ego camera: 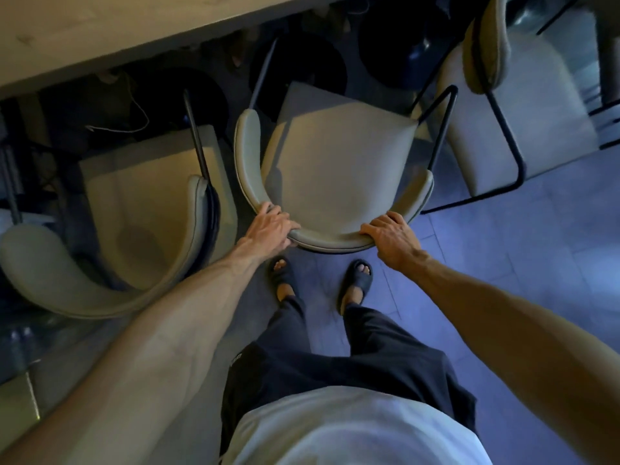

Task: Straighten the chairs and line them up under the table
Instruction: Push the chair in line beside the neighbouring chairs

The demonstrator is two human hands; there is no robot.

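A grey padded chair (335,169) with a curved backrest and black metal legs stands in front of me, its seat turned a little askew to the wooden table (100,35) at the top. My left hand (271,228) grips the backrest's left curve. My right hand (391,234) grips the backrest's right curve. A second grey chair (134,203) sits to the left, its seat partly under the table edge. A third chair (516,122) stands at the upper right, further from the table.
Dark round stool bases (402,45) and loose cables (134,105) lie under the table. My feet in dark sandals (355,280) stand right behind the middle chair. Grey floor tiles (503,280) stretch to the right.
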